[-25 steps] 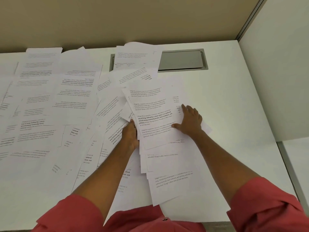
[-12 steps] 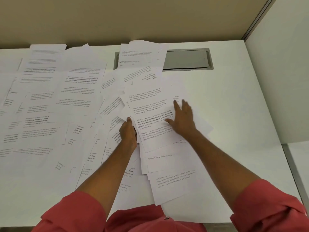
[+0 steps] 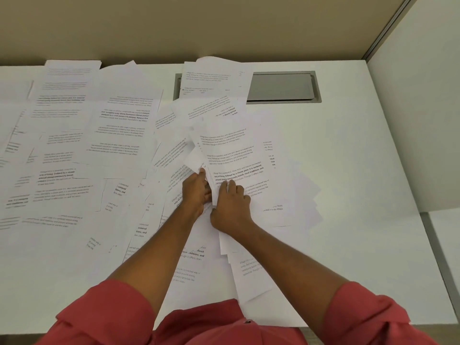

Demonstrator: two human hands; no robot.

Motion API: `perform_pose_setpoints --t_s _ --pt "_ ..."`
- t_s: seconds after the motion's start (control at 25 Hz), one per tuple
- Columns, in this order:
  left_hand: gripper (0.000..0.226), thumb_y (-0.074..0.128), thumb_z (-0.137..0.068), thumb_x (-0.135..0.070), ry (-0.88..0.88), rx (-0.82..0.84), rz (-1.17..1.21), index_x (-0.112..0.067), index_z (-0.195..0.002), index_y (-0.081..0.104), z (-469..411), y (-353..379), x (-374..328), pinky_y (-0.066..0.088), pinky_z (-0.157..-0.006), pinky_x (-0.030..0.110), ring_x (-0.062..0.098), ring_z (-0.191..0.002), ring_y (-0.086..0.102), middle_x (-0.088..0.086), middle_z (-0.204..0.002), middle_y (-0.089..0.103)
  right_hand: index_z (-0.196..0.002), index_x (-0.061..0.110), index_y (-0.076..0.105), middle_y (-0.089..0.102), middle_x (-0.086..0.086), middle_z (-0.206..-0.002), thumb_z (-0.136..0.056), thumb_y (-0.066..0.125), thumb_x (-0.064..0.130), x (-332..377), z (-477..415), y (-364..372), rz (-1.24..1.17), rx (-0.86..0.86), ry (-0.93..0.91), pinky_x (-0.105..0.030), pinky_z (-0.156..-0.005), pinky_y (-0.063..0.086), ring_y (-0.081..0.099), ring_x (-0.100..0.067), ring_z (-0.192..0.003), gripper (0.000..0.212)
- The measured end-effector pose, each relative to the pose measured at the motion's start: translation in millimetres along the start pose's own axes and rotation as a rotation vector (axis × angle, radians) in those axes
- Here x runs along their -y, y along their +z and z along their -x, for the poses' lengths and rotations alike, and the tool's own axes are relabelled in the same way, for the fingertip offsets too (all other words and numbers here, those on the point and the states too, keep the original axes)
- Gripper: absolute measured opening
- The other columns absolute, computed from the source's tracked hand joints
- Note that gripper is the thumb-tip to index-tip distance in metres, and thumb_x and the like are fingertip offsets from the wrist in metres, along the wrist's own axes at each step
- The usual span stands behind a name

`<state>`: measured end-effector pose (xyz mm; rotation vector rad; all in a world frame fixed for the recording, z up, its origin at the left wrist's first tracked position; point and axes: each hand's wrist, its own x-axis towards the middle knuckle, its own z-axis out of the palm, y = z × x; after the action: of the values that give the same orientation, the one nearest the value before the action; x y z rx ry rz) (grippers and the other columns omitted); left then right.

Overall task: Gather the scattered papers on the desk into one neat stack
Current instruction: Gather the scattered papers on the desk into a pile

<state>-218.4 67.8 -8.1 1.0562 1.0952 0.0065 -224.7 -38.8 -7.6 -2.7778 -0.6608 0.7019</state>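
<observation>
Many printed white sheets cover the white desk (image 3: 348, 170). A loose, skewed pile of papers (image 3: 239, 155) lies at the centre, fanning toward the near edge. My left hand (image 3: 195, 192) grips the pile's left edge, fingers curled under it and a sheet corner lifted above the thumb. My right hand (image 3: 230, 207) presses flat on top of the pile, right beside the left hand. More scattered sheets (image 3: 74, 145) overlap across the whole left half of the desk.
A grey cable hatch (image 3: 283, 87) is set into the desk at the back, partly covered by a sheet (image 3: 211, 78). A beige partition stands behind and a white panel (image 3: 423, 120) on the right. Bare desk lies right of the pile.
My right hand slid left across the top of the pile until it met my left hand. The left hand stayed at the pile's left edge and lifted a sheet corner.
</observation>
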Motion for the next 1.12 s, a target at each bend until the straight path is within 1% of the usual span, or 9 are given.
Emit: perform_pose_setpoints --t_s 0.16,0.36,0.48,0.56,0.64,0.76,0.88,1.0,1.12 --pt "0.032 0.043 -0.101 -0.036 0.032 -0.002 -0.05 -0.012 -0.106 0.063 -7 -1 -6 0.056 -0.052 0.03 0.023 -0.075 0.071 0.012 -0.093 0.073 -0.152 -0.002 0.006 0.009 -0.024 -0.159 -0.094 0.044 0.017 2 9 5 0.111 0.072 -0.045 -0.051 -0.111 0.031 0.022 -0.039 -0.141 0.072" --pt "0.037 0.052 -0.094 -0.042 -0.011 -0.032 -0.044 -0.01 -0.109 0.064 -27 -3 -11 0.059 -0.071 0.05 0.03 -0.091 0.07 0.011 -0.101 0.073 -0.15 -0.008 0.002 0.008 -0.029 -0.157 -0.089 0.058 0.008 -5 22 9 0.222 0.075 -0.132 -0.052 -0.107 0.036 0.022 -0.043 -0.141 0.084" --pt "0.047 0.049 -0.093 -0.051 -0.016 -0.042 0.021 -0.013 -0.117 0.063 -32 1 -18 0.06 -0.07 0.042 0.025 -0.087 0.07 0.006 -0.102 0.073 -0.15 -0.007 0.0 0.004 -0.029 -0.158 -0.087 0.063 0.007 -11 30 15 0.251 0.125 -0.152 -0.053 -0.109 0.032 0.017 -0.044 -0.144 0.09" --pt "0.062 0.034 -0.091 -0.068 -0.039 0.055 0.143 -0.021 -0.122 0.061 -26 7 -23 0.058 -0.079 0.044 0.025 -0.093 0.07 0.003 -0.108 0.072 -0.151 -0.004 0.0 0.002 -0.026 -0.159 -0.089 0.057 0.005 -16 28 16 0.214 0.121 -0.135 -0.053 -0.112 0.029 0.014 -0.042 -0.145 0.085" --pt "0.069 0.034 -0.082 -0.076 -0.008 0.232 0.283 -0.028 -0.126 0.057 -22 12 -24 0.054 -0.089 0.05 0.03 -0.105 0.067 0.005 -0.12 0.068 -0.151 -0.003 0.001 0.002 -0.024 -0.16 -0.092 0.049 0.003 -18 21 14 0.163 0.09 -0.132 -0.052 -0.113 0.027 0.013 -0.041 -0.145 0.077" --pt "0.047 0.06 -0.087 -0.044 0.018 0.362 0.351 -0.016 -0.125 0.061 -16 11 -8 0.05 -0.092 0.055 0.036 -0.112 0.063 0.013 -0.123 0.066 -0.152 -0.001 0.005 0.005 -0.021 -0.161 -0.095 0.041 0.008 -17 12 8 0.068 0.054 -0.135 -0.051 -0.112 0.025 0.014 -0.039 -0.145 0.068" --pt "0.03 0.063 -0.088 -0.001 0.051 0.267 0.23 -0.007 -0.117 0.063 -18 7 9 0.055 -0.085 0.047 0.033 -0.105 0.066 0.015 -0.117 0.068 -0.152 0.004 0.017 0.017 -0.016 -0.159 -0.098 0.044 0.033 -16 6 -1 -0.074 0.033 -0.143 -0.049 -0.111 0.026 0.022 -0.034 -0.143 0.067" --pt "0.036 0.059 -0.086 0.009 0.119 0.113 -0.004 -0.011 -0.116 0.063 -22 6 5 0.057 -0.08 0.043 0.028 -0.097 0.068 0.013 -0.115 0.068 -0.142 0.006 0.04 0.044 -0.014 -0.143 -0.083 0.061 0.053 -39 -10 -21 -0.276 -0.093 -0.116 -0.045 -0.107 0.035 0.042 -0.031 -0.129 0.078" --pt "0.036 0.058 -0.087 0.005 0.116 0.115 0.01 -0.016 -0.117 0.064 -32 -1 -2 0.056 -0.083 0.045 0.027 -0.099 0.068 0.008 -0.116 0.069 -0.135 -0.001 0.045 0.049 -0.02 -0.134 -0.089 0.059 0.044 -86 -47 -48 -0.377 -0.349 0.148 -0.043 -0.105 0.038 0.046 -0.036 -0.123 0.066"
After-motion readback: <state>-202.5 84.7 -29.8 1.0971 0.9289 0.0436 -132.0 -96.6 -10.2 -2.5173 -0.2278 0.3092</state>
